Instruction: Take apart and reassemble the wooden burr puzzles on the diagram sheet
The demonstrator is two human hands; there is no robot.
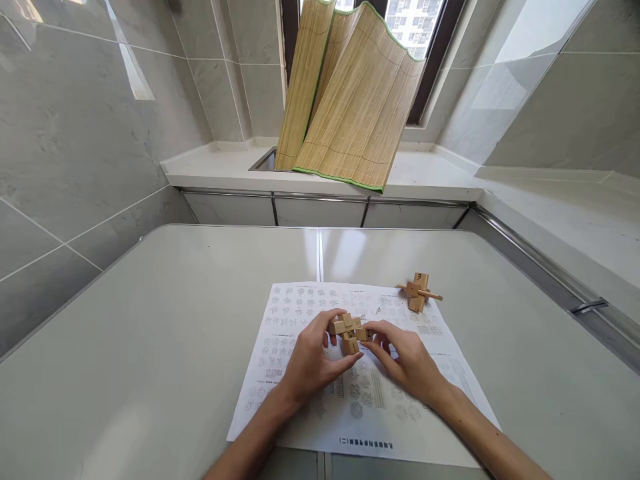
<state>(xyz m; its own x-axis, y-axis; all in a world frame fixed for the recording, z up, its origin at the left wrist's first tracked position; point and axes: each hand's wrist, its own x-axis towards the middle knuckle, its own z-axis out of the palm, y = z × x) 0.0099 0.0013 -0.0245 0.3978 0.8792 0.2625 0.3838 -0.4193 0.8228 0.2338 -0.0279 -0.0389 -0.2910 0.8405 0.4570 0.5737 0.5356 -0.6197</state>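
A wooden burr puzzle of interlocking blocks is held up between both hands, above a printed instruction sheet. My left hand grips it from the left, with the thumb under its near end and the fingers behind. From the right, my right hand pinches the puzzle's right-hand piece between thumb and fingers. Rows of small diagrams and text cover the sheet, and its heading appears upside down. Beyond my right hand, a second wooden puzzle with a thin stick through it rests at the sheet's far right edge.
The sheet lies on a pale glossy table with a seam down the middle. Grey tiled walls stand close on the left and right. A folded bamboo mat leans against the window on the white sill behind the table.
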